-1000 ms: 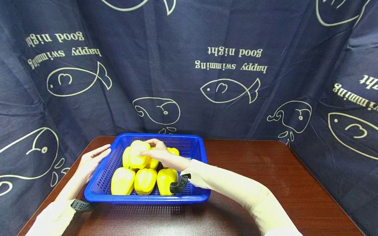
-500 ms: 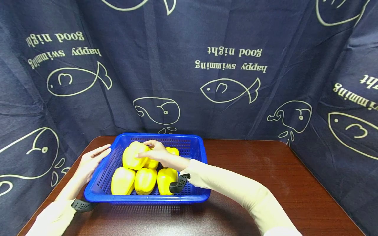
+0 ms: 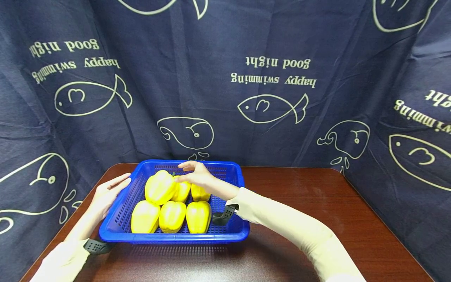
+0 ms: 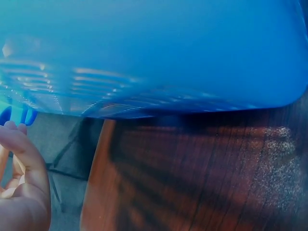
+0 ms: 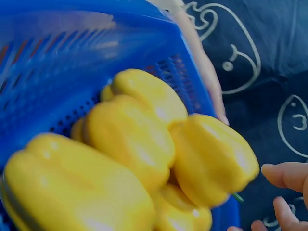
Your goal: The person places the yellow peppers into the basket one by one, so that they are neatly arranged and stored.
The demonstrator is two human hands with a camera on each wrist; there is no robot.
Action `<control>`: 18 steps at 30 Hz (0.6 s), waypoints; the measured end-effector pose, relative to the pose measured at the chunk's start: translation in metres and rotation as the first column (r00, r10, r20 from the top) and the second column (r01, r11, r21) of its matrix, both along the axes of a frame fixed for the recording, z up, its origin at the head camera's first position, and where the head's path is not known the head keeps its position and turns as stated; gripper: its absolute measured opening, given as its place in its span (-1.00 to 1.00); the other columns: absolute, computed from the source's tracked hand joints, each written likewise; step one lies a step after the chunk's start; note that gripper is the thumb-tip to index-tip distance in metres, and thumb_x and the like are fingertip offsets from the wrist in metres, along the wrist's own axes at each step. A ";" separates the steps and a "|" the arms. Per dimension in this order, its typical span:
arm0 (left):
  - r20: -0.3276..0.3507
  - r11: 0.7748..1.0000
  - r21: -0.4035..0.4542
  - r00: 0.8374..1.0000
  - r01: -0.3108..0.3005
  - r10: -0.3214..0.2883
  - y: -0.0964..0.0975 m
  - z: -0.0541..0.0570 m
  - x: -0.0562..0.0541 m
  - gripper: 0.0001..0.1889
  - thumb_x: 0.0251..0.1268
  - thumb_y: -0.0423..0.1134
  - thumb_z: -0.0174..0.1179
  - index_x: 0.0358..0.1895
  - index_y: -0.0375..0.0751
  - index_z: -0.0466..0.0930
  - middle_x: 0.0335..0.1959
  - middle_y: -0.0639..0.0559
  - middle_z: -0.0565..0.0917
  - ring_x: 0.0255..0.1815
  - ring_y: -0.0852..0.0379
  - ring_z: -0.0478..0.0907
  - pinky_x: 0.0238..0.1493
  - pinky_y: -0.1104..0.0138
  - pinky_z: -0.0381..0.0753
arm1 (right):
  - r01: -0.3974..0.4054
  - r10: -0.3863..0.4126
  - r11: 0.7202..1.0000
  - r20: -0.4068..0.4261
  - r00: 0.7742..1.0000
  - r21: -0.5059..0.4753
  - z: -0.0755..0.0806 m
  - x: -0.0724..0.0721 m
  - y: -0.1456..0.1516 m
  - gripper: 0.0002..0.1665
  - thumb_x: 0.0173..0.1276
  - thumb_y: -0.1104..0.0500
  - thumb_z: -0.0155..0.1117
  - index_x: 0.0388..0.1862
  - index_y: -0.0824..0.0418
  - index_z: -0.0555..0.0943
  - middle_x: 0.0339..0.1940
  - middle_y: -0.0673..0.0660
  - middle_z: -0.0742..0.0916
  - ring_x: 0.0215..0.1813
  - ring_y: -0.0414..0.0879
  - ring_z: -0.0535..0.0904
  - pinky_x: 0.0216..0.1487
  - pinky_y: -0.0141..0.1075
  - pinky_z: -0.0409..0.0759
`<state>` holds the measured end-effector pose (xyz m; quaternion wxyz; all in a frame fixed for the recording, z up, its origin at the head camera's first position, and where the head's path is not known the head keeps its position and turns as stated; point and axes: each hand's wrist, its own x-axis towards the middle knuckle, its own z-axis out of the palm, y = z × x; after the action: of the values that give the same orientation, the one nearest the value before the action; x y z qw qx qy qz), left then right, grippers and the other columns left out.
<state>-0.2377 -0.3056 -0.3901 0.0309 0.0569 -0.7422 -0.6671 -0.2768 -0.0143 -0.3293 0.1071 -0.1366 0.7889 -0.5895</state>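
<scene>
A blue plastic basket holds several yellow bell peppers. My left hand grips its left rim; curved fingers meet the blue edge in the left wrist view. Over the basket's back part, my right hand has its thumb and fingers spread, with nothing held. Its thumb overlaps the back middle pepper in the head view. Left of that lies a larger-looking bell pepper. In the right wrist view, my right fingers stand apart from a bell pepper with a green stem.
Along the basket's front lie the left pepper, the middle pepper and the right pepper. Brown wooden table extends to the right. A dark blue curtain with white fish drawings stands behind and around the table.
My right hand has set down a yellow bell pepper at the basket's back left, let go, and drawn back to the right. The left hand has stayed at the rim.
</scene>
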 end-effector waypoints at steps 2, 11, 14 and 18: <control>-0.009 0.999 -0.038 1.000 -0.010 0.010 0.000 0.000 0.000 -0.35 0.31 0.03 0.20 0.41 -0.08 0.30 -0.35 0.60 0.63 -0.37 0.45 0.65 -0.34 0.49 0.67 | -0.013 0.014 1.000 -0.033 0.999 0.007 0.004 -0.003 0.009 -0.50 0.11 0.33 0.39 0.09 0.31 0.60 0.15 0.30 0.62 0.21 0.14 0.53 0.07 -0.24 0.61; -0.137 0.979 -0.203 0.989 0.022 -0.051 -0.007 -0.004 -0.002 -0.38 0.44 0.02 0.03 0.41 -0.29 0.24 -0.21 0.72 0.51 -0.28 0.59 0.57 -0.29 0.57 0.62 | -0.028 0.085 0.989 -0.396 0.914 0.147 0.014 -0.006 0.069 -0.62 0.28 0.27 0.26 0.09 0.26 0.60 0.16 0.19 0.66 0.08 0.08 0.64 0.05 -0.24 0.65; -0.168 0.935 -0.354 0.981 0.033 -0.098 -0.013 -0.004 -0.001 -0.39 0.49 0.02 -0.05 0.39 -0.37 0.23 -0.23 0.73 0.50 -0.31 0.57 0.58 -0.34 0.51 0.64 | 0.042 0.083 0.978 -0.565 0.821 0.205 0.009 0.002 0.096 -0.62 0.28 0.26 0.26 0.10 0.24 0.61 0.12 0.15 0.68 0.16 0.06 0.59 0.20 -0.15 0.56; -0.197 0.881 -0.470 0.966 0.058 -0.169 -0.022 0.001 0.004 -0.46 0.52 -0.09 -0.07 0.36 -0.43 0.26 -0.22 0.47 0.65 -0.41 0.45 0.61 -0.45 0.41 0.67 | 0.176 0.092 0.945 -0.742 0.664 0.275 0.002 0.010 0.137 -0.58 0.26 0.26 0.27 0.13 0.22 0.60 0.16 0.17 0.65 0.26 0.06 0.50 0.33 -0.05 0.40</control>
<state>-0.2339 -0.3279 -0.3892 0.0906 -0.0743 -0.8722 -0.4750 -0.2670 0.1222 -0.3277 -0.2181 -0.3280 0.8514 -0.3462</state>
